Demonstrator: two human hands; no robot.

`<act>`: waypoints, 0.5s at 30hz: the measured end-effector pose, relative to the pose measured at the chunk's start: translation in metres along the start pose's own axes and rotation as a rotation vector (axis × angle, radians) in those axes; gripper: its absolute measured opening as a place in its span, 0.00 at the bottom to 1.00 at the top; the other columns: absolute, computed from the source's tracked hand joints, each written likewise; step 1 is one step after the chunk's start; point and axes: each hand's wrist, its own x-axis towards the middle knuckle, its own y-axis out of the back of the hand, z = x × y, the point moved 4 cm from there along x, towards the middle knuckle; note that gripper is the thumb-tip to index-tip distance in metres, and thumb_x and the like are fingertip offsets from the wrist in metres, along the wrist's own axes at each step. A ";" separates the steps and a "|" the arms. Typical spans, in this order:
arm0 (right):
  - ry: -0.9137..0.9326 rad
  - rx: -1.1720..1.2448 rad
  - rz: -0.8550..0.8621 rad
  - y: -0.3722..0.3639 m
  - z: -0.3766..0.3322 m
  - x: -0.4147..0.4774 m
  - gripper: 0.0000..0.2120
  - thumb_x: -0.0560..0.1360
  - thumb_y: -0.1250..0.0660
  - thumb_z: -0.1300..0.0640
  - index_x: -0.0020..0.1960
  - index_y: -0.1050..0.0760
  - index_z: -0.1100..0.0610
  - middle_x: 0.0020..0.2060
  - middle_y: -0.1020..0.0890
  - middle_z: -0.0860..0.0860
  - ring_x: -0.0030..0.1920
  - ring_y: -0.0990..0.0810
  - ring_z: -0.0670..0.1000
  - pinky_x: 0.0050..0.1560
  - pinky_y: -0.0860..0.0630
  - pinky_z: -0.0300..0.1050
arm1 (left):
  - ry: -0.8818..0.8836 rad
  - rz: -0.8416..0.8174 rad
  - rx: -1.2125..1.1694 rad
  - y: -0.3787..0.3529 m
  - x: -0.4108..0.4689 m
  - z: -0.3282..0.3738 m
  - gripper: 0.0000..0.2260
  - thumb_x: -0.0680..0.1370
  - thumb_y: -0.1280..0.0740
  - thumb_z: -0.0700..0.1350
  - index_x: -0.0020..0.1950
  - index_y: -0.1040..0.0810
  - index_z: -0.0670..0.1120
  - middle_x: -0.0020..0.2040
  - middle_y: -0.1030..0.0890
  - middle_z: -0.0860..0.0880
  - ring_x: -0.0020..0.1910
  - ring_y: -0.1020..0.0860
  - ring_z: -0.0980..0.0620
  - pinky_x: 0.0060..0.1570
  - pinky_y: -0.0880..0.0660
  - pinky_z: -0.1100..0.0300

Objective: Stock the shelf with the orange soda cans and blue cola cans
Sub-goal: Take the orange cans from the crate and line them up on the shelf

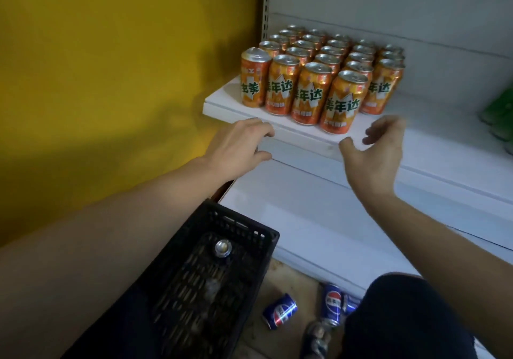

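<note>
Orange cans [319, 72] stand in rows at the left end of the shelf [305, 145], the front row near the front edge. Left hand [238, 147]: fingers loosely bent at the front edge, holding nothing. Right hand [380, 150]: slack, empty, just before the same edge. Blue cans [280, 314] lie on the floor [294, 283] beside the crate [244, 227]. One can top [222, 248] shows inside the crate.

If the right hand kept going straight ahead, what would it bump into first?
Probably the nearest orange soda can, at the shelf front; the right hand is open just short of it, though depth is unclear.
</note>
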 end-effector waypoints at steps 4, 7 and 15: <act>0.031 0.043 -0.287 -0.041 -0.009 -0.073 0.22 0.69 0.26 0.61 0.55 0.35 0.51 0.52 0.26 0.52 0.47 0.25 0.50 0.44 0.31 0.32 | 0.060 -0.058 -0.042 0.011 -0.056 -0.025 0.20 0.76 0.27 0.52 0.65 0.24 0.48 0.62 0.20 0.48 0.59 0.21 0.46 0.56 0.23 0.46; 0.053 0.009 -0.536 -0.077 -0.012 -0.126 0.25 0.69 0.26 0.59 0.60 0.33 0.49 0.58 0.28 0.50 0.52 0.25 0.49 0.49 0.26 0.42 | 0.158 -0.107 -0.045 0.016 -0.103 -0.046 0.21 0.77 0.28 0.51 0.68 0.25 0.47 0.64 0.21 0.47 0.62 0.23 0.47 0.59 0.25 0.47; 0.118 -0.068 -0.937 -0.139 -0.018 -0.204 0.27 0.72 0.25 0.57 0.67 0.32 0.52 0.66 0.31 0.50 0.60 0.26 0.48 0.53 0.30 0.28 | 0.425 -0.217 -0.041 0.004 -0.220 -0.109 0.23 0.78 0.29 0.51 0.70 0.27 0.44 0.66 0.22 0.46 0.65 0.24 0.46 0.61 0.29 0.55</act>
